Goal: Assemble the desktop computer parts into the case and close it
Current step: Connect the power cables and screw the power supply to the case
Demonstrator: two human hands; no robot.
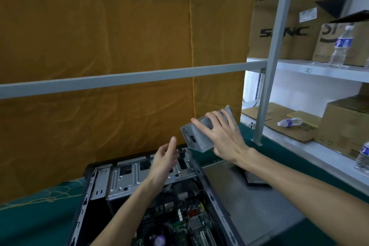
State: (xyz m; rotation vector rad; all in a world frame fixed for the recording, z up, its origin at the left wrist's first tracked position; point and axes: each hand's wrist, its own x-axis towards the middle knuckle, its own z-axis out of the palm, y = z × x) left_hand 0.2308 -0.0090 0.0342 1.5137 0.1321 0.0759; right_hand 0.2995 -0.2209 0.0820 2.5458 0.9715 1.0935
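An open black desktop case (pixel 93 181) lies on its side on the green table, its silver drive cage (pixel 127 177) at the far end and the motherboard (pixel 185 219) showing inside. My right hand (pixel 221 136) grips a grey metal power supply (pixel 193 138) and holds it tilted in the air above the case's far right corner. Just left of it and apart from it, my left hand (pixel 164 158) hovers over the drive cage with relaxed fingers, holding nothing.
A grey side panel (pixel 249 195) lies flat on the table right of the case. A brown cloth (pixel 119 36) hangs behind, crossed by a grey bar (pixel 129 80). Shelves on the right hold cardboard boxes (pixel 283 32) and water bottles (pixel 339 48).
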